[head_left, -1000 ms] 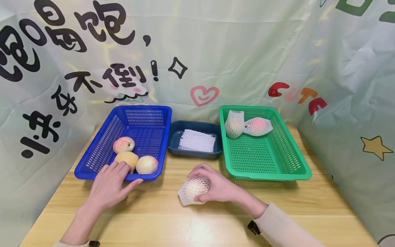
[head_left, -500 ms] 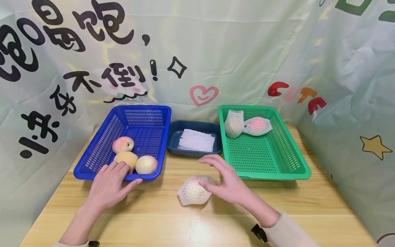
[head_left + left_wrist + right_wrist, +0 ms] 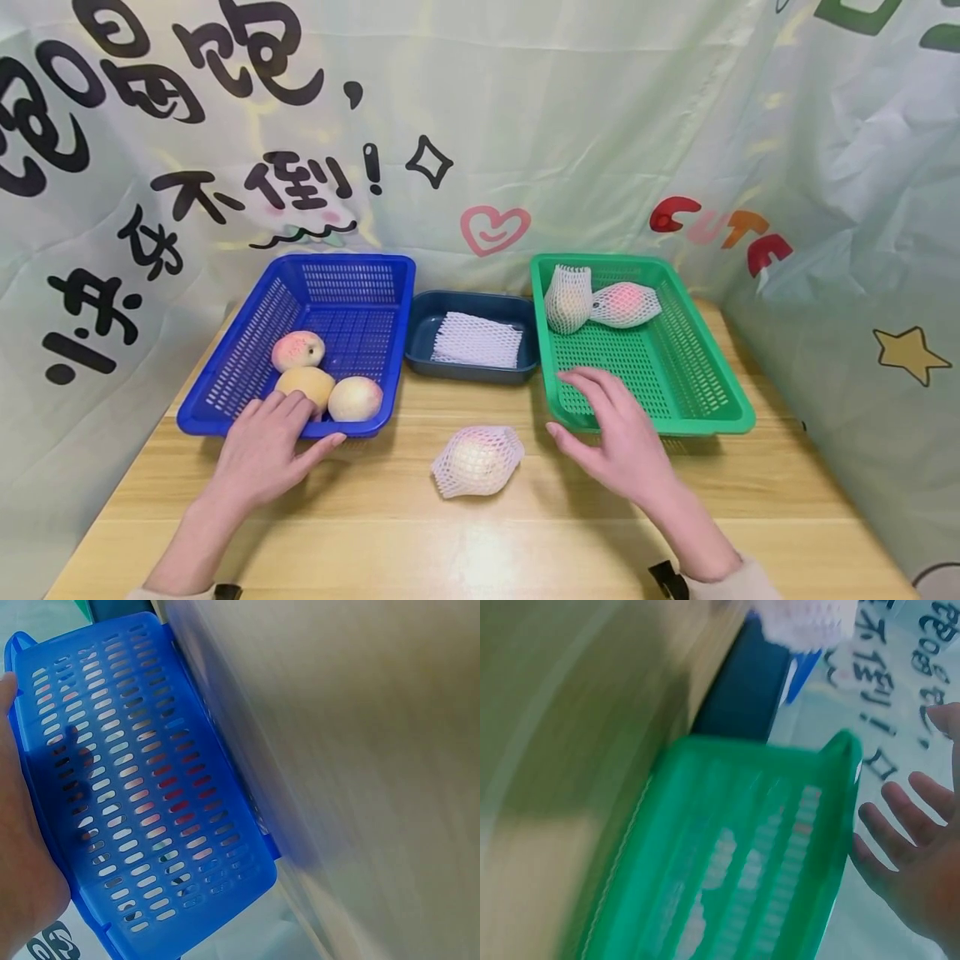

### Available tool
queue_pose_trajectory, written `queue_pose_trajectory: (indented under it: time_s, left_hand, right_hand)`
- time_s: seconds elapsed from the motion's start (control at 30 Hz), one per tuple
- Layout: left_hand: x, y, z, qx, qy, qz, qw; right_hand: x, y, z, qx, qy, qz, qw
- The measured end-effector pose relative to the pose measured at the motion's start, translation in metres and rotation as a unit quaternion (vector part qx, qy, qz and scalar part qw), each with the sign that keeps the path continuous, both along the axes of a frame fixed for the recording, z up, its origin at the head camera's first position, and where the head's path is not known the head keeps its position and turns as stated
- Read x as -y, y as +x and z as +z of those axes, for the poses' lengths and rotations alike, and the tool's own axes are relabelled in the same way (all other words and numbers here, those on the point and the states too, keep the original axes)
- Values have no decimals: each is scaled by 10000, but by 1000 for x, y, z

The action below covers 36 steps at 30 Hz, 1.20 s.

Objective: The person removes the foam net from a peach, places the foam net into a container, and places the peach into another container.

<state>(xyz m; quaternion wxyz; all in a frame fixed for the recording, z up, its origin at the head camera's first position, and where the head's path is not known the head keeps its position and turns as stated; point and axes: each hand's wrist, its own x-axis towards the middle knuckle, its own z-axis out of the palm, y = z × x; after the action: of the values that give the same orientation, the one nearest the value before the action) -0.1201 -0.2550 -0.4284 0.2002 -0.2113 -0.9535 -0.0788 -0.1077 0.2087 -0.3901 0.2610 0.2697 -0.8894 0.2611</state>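
Observation:
A peach in a white foam net (image 3: pixel 477 461) lies on the table between my hands. To its right, my right hand (image 3: pixel 621 442) hovers at the near rim of the green basket (image 3: pixel 720 427), fingers spread and holding nothing. My left hand (image 3: pixel 264 443) rests over the near rim of the blue basket (image 3: pixel 197 421), thumb apart. Its fingertips dip inside beside a yellow peach (image 3: pixel 306 387), which partly hides behind them. Also in that basket are a pink-speckled peach (image 3: pixel 294 351) and a pale peach (image 3: pixel 356 399). In the left wrist view, the blue basket's slotted wall (image 3: pixel 142 787) fills much of the picture.
A dark blue tray (image 3: pixel 418 360) holding white foam nets (image 3: pixel 480 340) stands between the baskets. Inside the green basket are two net-wrapped fruits, one upright (image 3: pixel 568 302) and one lying (image 3: pixel 627 305). A printed cloth (image 3: pixel 585 125) hangs behind the wooden table (image 3: pixel 390 533).
My right hand has let go of the net-wrapped peach and moved right to the green basket's near rim. The peach stays on the table. My left hand has kept its place.

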Motion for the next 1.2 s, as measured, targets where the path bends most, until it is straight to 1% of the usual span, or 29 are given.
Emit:
queue_pose_trajectory:
  time_s: [0.1,0.27,0.43,0.57,0.73,0.87,1.0,1.1,1.2]
  left_hand:
    - [0,0,0,-16,10,6,10000]
    - [0,0,0,-13,10,4,10000]
    - [0,0,0,-32,12,-17,10000]
    - [0,0,-1,-43,12,-38,10000]
    - [0,0,0,-24,6,-25,10000]
    - [0,2,2,190,-47,43,9998]
    - [0,4,7,378,-87,96,9992]
    - [0,5,11,340,-82,69,9994]
    - [-2,5,13,280,-60,10,9996]
  right_hand:
    - [-14,2,-4,9,199,-320,9993]
    - [-36,5,-12,221,609,-793,9947]
    - [-51,8,-16,451,979,-1146,9875]
    - [-60,9,-19,578,1197,-1344,9820]
    - [-65,10,-19,880,1580,-1454,9727]
    - [-66,10,-21,1120,1882,-1420,9653]
    - [-65,10,-23,1107,1920,-1349,9657]
    - [-65,10,-23,1059,1901,-1337,9668]
    - [-65,11,-23,1081,1901,-1388,9659]
